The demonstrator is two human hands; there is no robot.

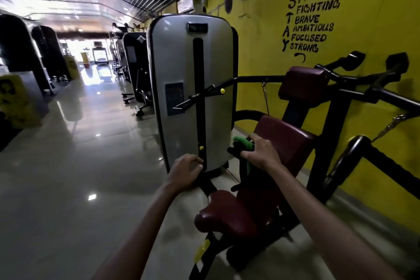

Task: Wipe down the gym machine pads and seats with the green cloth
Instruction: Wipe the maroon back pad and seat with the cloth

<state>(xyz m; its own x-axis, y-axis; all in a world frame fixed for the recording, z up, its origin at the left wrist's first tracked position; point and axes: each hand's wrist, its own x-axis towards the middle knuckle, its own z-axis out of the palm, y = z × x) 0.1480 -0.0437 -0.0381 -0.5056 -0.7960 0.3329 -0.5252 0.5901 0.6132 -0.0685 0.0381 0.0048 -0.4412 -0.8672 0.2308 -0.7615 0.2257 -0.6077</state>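
So, far left at 9 o'clock sat a yellow floor sign (13,100), blurred, w/ dark machine shrouds (25,52) behind it along the glossy tiled floor (75,143). Toward 12 o'clock stood the grey weight-stack cover (193,88) of the nearest machine, a black slot down its middle & a yellow selector pin (201,148) low in that slot.

Left hand (185,171) hovered just below centre, at about 6 o'clock from that pin, fingers loosely curled & holding nothing; can't tell if the knuckles touched the cover.

Right hand (261,153), at 3 o'clock from the left one, lay palm-down w/ fingers curled round the green cloth (243,143), bunched against the left edge of the maroon back pad (284,141). Part of the cloth hung down under the hand, looking dark there.

Below, at 6 o'clock, the maroon seat (225,213) sat on the black frame, apart from both hands. Up at 1 o'clock was the maroon headrest pad (304,84); black handles (396,63) reached out at 2 o'clock. Yellow wall (363,18) on the right carried black painted "GYM RULES" lettering.
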